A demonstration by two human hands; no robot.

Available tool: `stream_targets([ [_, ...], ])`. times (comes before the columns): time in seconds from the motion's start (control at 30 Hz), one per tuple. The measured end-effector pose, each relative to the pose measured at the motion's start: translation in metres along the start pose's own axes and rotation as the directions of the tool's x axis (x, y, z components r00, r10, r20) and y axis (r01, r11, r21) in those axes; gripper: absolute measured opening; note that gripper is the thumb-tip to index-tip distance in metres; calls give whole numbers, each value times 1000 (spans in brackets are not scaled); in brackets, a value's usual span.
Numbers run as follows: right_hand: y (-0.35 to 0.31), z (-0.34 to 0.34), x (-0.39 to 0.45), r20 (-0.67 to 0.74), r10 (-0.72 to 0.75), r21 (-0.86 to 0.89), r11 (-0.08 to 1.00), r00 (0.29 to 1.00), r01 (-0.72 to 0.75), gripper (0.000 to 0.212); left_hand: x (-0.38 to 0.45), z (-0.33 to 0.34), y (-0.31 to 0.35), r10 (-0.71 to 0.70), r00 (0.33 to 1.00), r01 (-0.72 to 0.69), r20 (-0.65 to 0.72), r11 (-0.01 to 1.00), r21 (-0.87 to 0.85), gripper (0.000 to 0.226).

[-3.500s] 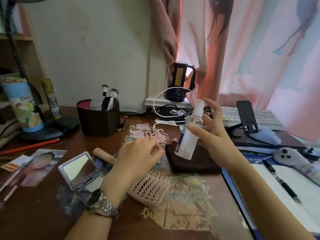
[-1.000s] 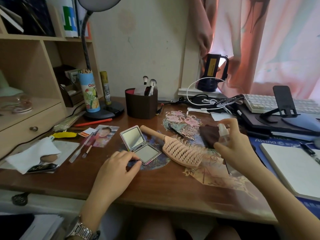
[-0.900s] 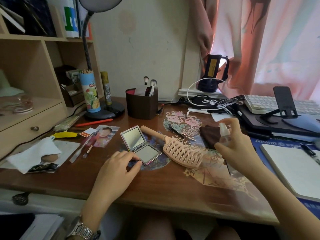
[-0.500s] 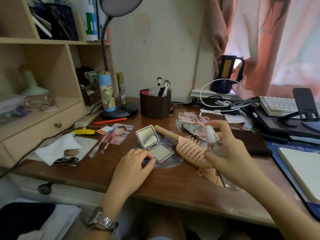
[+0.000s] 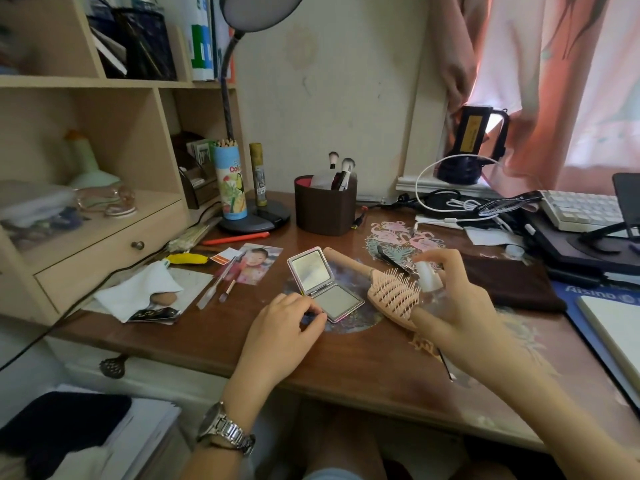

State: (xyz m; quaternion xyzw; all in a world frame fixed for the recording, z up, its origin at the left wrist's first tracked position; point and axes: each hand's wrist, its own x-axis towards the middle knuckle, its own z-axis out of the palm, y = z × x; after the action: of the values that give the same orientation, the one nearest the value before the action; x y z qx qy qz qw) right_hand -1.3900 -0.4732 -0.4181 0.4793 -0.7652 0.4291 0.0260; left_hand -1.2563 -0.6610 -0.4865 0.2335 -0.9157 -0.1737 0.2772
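The right grip (image 5: 460, 306) is closed round a small clear spray bottle (image 5: 428, 279). The palm and lower fingers clasp the body, and the forefinger is laid over the white pump head. I read this as a firing hold, since the finger sits where a press would release mist. The bottle leans with its head toward eleven o'clock. It hangs in the air just above the bristled head of a pink hairbrush (image 5: 391, 292), clear of the table (image 5: 346, 362).

At the bottle's eight o'clock the left grip (image 5: 280, 332) lies knuckles-up on the table. Its fingers are curled in, with their tips at the near left corner of an open compact mirror (image 5: 325, 289). I cannot tell whether it pinches that edge or only rests against it. It probably steadies the compact, whose lower leaf lies flat while the upper leaf is propped up to face the person.

The hairbrush lies bristles-up on a slant, with its handle running off toward ten o'clock behind the mirror, so it is easy to pick up. A dark brown pouch (image 5: 512, 285) lies flat at the bottle's three o'clock. A photograph (image 5: 258, 263) lies at the mirror's nine o'clock. Farther out, at about eleven o'clock, a brown holder (image 5: 325, 209) keeps makeup brushes upright near the wall.
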Motion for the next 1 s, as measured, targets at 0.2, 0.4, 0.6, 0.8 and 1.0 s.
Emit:
stream_targets([
  [0.2, 7, -8, 0, -6, -14, -48, 999, 1000, 14, 60, 0, -1, 1, -12, 1000, 12, 17, 1000, 3, 18],
  [0.4, 15, -40, 2, -82, 5, -28, 1000, 997, -7, 56, -1, -3, 1, -12, 998, 12, 58, 1000, 10, 13],
  [0.6, 34, -81, 4, -140, 82, 4, 997, 987, -82, 47, 3, -6, 2, -70, 988, 65, 135, 997, 43, 6],
  [0.8, 79, -106, 19, -40, 169, 15, 986, 985, -168, 51, 28, -13, 29, 12, 994, -19, 112, 998, 60, 10],
  [1.0, 110, -109, 45, -79, 175, 6, 985, 981, -175, 49, 74, -7, 72, 153, 985, -154, 79, 988, 10, 18],
])
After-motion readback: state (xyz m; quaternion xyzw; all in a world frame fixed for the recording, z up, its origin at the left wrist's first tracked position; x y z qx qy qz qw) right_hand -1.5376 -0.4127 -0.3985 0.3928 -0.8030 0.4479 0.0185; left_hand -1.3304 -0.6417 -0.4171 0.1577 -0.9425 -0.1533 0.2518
